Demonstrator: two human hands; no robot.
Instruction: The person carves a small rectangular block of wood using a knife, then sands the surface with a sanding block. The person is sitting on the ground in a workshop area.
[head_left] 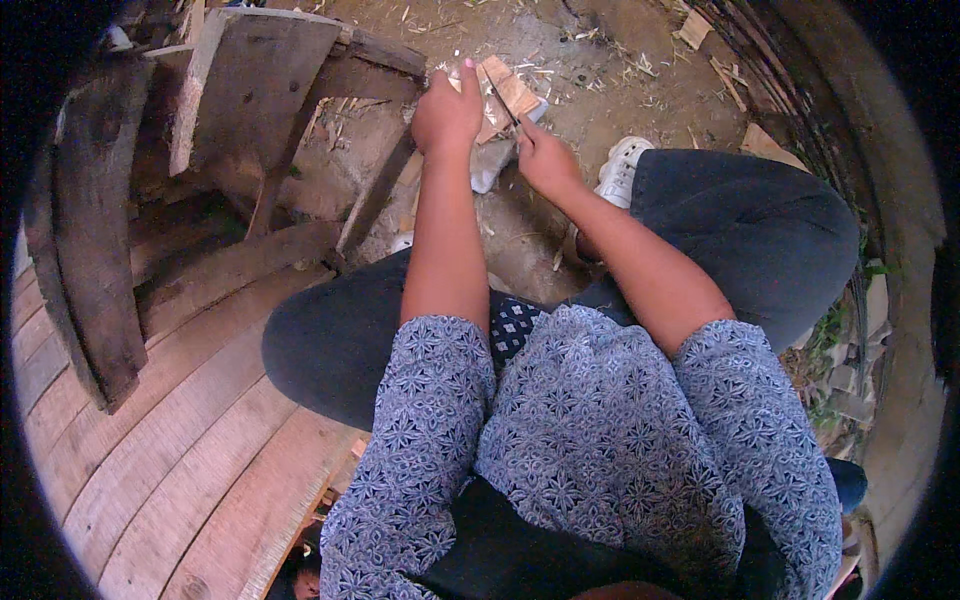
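Gripping dark-bladed knife [503, 101] | right hand [549, 162]: fingers clamped, likely for control | left hand [447, 112]: beside pale wooden block [514, 88], perhaps bracing; fingers hidden, can't tell

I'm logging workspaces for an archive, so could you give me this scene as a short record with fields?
Left hand: beside the pale wood piece; its grip is hidden
Right hand: closed around the handle of a dark-bladed knife
Blade: points away from the person, along the wood; contact unclear
Ground: brown, with pale shavings scattered about
Left side: wooden planks
Footwear: white shoe, beyond the right forearm
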